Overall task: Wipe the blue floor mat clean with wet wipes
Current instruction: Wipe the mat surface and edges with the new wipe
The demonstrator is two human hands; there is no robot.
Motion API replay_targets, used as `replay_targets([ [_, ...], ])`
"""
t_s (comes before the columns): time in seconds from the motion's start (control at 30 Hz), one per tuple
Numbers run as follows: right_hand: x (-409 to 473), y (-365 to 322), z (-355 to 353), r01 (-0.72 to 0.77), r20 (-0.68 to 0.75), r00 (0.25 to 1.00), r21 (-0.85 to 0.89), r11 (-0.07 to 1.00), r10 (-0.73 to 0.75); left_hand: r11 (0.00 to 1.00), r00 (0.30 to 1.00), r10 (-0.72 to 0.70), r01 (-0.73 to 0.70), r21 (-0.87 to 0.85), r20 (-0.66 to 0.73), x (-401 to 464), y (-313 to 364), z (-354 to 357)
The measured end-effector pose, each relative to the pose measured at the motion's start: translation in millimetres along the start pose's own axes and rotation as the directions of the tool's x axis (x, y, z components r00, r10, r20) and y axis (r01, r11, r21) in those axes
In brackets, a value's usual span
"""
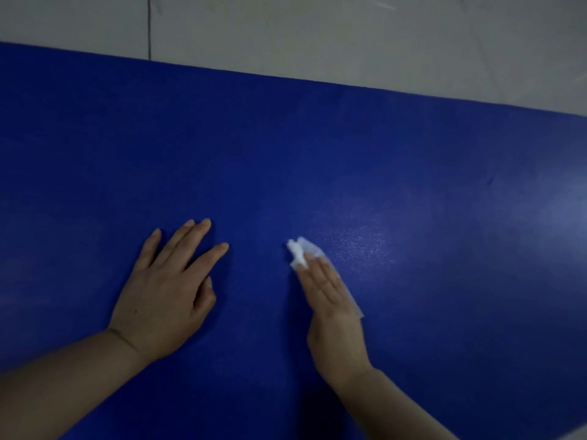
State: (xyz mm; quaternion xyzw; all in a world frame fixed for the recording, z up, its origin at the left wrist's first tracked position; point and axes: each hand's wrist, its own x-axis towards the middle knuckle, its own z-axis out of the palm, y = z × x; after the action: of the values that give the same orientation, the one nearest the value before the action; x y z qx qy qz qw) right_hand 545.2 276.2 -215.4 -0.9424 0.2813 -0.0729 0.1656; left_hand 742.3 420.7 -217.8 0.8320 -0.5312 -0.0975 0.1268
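Observation:
The blue floor mat [317, 154] fills most of the view. My left hand [165, 290] lies flat on it at lower left, fingers spread and straight. A white wet wipe [298, 252] is on the mat near the centre, crumpled at its far end. My right hand [333, 303] presses on the wipe with straight fingers held together; most of the wipe is hidden under the hand, with a thin edge showing along its right side. A damp, shiny patch [359, 246] glistens on the mat just right of the wipe.
Pale grey floor tiles [349, 36] lie beyond the mat's far edge, with a dark grout line [148, 27] at upper left. The mat's far edge runs diagonally, lower toward the right.

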Motion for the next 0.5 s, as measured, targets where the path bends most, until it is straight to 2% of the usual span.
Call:
replay_targets([
  [0.13, 15, 20, -4, -0.256, -0.119, 0.959, 0.016, 0.967, 0.256, 1.000, 1.000, 0.005, -0.005, -0.011, -0.012, 0, -1, 0],
  [0.17, 17, 14, -1, -0.264, -0.129, 0.956, 0.001, 0.965, 0.262, 1.000, 1.000, 0.005, -0.005, -0.014, -0.014, 0, -1, 0],
  [0.23, 16, -11, 7, -0.175, -0.076, 0.982, -0.039, 0.984, 0.171, 1.000, 1.000, 0.006, -0.007, -0.011, -0.014, 0, -1, 1],
  [0.33, -1, -54, 28, 0.127, 0.109, 0.988, -0.137, 0.982, -0.113, 1.000, 1.000, 0.012, -0.012, 0.001, -0.013, 0, -2, 1],
  [0.37, -7, -64, 35, 0.165, 0.154, 0.977, -0.100, 0.981, -0.148, 1.000, 1.000, 0.015, -0.015, 0.003, -0.010, 1, -3, 1],
  [0.47, -12, -68, 37, 0.216, 0.110, 0.971, -0.035, 0.976, -0.211, 1.000, 1.000, 0.015, -0.015, 0.007, -0.003, 1, -4, 2],
  [0.5, -12, -64, 30, 0.224, 0.151, 0.964, -0.022, 0.974, -0.218, 1.000, 1.000, 0.014, -0.014, 0.010, -0.004, 1, -4, 3],
])
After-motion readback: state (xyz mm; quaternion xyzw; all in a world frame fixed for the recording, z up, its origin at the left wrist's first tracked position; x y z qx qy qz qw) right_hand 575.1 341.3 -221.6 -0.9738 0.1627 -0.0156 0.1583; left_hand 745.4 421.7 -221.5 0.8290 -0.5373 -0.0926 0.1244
